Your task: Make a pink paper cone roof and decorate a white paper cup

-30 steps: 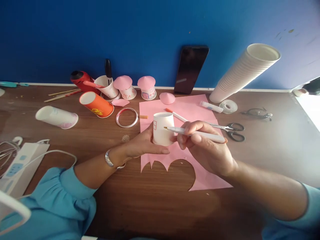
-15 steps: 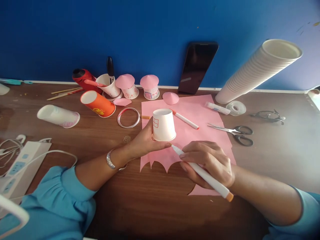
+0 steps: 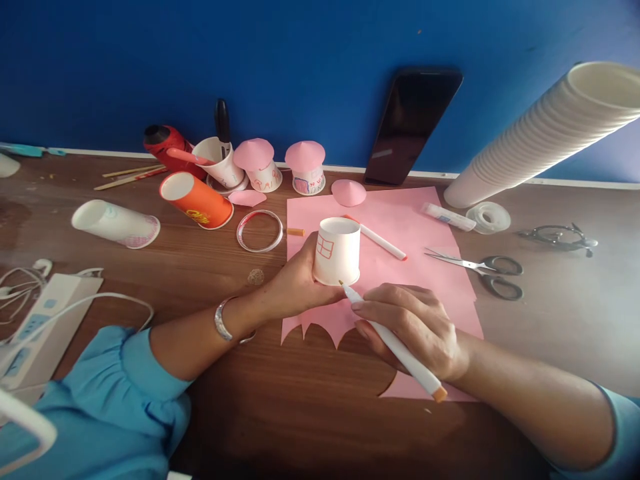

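My left hand (image 3: 300,277) grips a short white paper cup (image 3: 340,257) from its left side and below. A red window outline with a cross in it is drawn on the cup's left face. In my right hand (image 3: 415,327) is a white marker (image 3: 405,350) with an orange-brown end, held like a pen. Its tip sits at the cup's lower rim; whether it touches is too fine to tell. Under both hands lies pink paper (image 3: 425,273) with a scalloped front edge. A second marker (image 3: 383,241), white with red ends, rests on it behind the cup.
Scissors (image 3: 500,265), a glue stick (image 3: 449,217), clear tape (image 3: 489,218) and eyeglasses (image 3: 557,237) lie right. A cup stack (image 3: 540,133) and phone (image 3: 407,127) stand behind. Pink-roofed cups (image 3: 305,167), an orange cup (image 3: 196,200) and a tape ring (image 3: 259,231) are left, near a power strip (image 3: 45,333).
The view has shifted slightly. The cup is turned a little, so its red window shows more fully. The marker's tip has come from my left thumb to the cup's lower rim.
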`<state>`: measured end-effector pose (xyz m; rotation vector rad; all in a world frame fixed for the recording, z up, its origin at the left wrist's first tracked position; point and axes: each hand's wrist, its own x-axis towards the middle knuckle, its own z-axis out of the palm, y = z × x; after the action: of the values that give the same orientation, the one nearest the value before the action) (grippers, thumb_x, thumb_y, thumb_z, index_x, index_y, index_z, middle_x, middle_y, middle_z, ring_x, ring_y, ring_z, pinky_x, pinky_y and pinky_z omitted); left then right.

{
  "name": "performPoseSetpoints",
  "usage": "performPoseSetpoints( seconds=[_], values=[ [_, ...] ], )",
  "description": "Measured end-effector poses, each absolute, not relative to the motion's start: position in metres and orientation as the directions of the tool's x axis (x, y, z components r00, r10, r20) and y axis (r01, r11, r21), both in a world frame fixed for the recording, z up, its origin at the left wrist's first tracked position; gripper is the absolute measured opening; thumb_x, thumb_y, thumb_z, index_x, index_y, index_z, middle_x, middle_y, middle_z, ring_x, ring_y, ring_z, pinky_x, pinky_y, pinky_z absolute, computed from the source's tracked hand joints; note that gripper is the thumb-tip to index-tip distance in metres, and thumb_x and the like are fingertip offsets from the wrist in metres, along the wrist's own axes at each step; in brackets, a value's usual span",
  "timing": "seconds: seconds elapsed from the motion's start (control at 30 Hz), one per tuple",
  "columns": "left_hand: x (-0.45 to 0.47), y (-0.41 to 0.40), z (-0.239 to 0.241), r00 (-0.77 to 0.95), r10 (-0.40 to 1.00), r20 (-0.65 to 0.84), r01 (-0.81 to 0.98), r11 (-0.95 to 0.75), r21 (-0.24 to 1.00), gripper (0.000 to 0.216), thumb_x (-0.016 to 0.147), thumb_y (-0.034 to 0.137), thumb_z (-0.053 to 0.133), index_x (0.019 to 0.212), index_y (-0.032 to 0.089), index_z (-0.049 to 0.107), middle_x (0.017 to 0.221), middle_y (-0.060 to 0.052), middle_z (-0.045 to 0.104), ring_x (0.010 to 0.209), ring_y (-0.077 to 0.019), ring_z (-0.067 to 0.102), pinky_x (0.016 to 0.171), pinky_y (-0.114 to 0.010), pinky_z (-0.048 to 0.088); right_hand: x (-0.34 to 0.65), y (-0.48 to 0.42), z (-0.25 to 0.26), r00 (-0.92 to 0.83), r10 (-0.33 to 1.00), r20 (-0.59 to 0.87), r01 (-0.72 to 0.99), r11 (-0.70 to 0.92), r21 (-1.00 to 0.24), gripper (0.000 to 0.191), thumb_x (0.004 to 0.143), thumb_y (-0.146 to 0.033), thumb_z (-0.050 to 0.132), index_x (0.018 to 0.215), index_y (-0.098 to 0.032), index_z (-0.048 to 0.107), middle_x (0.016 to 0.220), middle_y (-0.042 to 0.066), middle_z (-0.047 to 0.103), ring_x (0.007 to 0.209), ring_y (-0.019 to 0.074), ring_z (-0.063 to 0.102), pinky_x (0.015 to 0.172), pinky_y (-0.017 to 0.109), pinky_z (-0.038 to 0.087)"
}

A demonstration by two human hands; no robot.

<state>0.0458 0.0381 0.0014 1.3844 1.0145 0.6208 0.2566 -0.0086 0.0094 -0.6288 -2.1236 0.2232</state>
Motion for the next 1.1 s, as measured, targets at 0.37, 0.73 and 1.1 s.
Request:
performPoseSetpoints(
  seconds=[0.37, 0.73, 1.1],
  values=[
    [0.0471, 0.0358, 0.0003, 0.478, 0.855, -0.202, 0.207, 0.115, 0.972, 0.063, 0.074, 0.034, 0.086, 0.121, 0.023, 0.045, 0.111, -0.006, 0.064, 0.101, -0.0254, 0.065, 0.079, -0.037, 0.056, 0.2571, -0.0091, 0.01, -0.505, 0.51, 0.697, 0.366, 0.857, -0.362, 0.021, 0.093, -0.01, 0.062, 0.112, -0.017, 0.063, 0.079, 0.003, 0.067, 0.065, 0.0153, 0.065, 0.052, 0.028, 0.057],
    [0.0469, 0.0362, -0.0012, 0.479, 0.858, -0.189, 0.215, 0.094, 0.972, 0.062, 0.074, 0.028, 0.085, 0.121, 0.023, 0.045, 0.112, -0.005, 0.062, 0.1, -0.0241, 0.063, 0.078, -0.035, 0.054, 0.2581, -0.009, 0.0115, -0.495, 0.531, 0.688, 0.371, 0.845, -0.385, 0.017, 0.091, -0.009, 0.061, 0.107, -0.015, 0.06, 0.077, 0.002, 0.064, 0.061, 0.0149, 0.063, 0.049, 0.028, 0.053],
    [0.0477, 0.0339, -0.0037, 0.458, 0.875, -0.155, 0.237, 0.048, 0.97, 0.066, 0.075, 0.034, 0.086, 0.126, 0.023, 0.046, 0.115, -0.006, 0.062, 0.101, -0.024, 0.063, 0.077, -0.034, 0.054, 0.2591, -0.0097, 0.014, -0.507, 0.524, 0.684, 0.378, 0.848, -0.37, 0.012, 0.095, -0.01, 0.058, 0.108, -0.012, 0.06, 0.078, 0.003, 0.065, 0.064, 0.0148, 0.065, 0.05, 0.028, 0.055]
  ],
)
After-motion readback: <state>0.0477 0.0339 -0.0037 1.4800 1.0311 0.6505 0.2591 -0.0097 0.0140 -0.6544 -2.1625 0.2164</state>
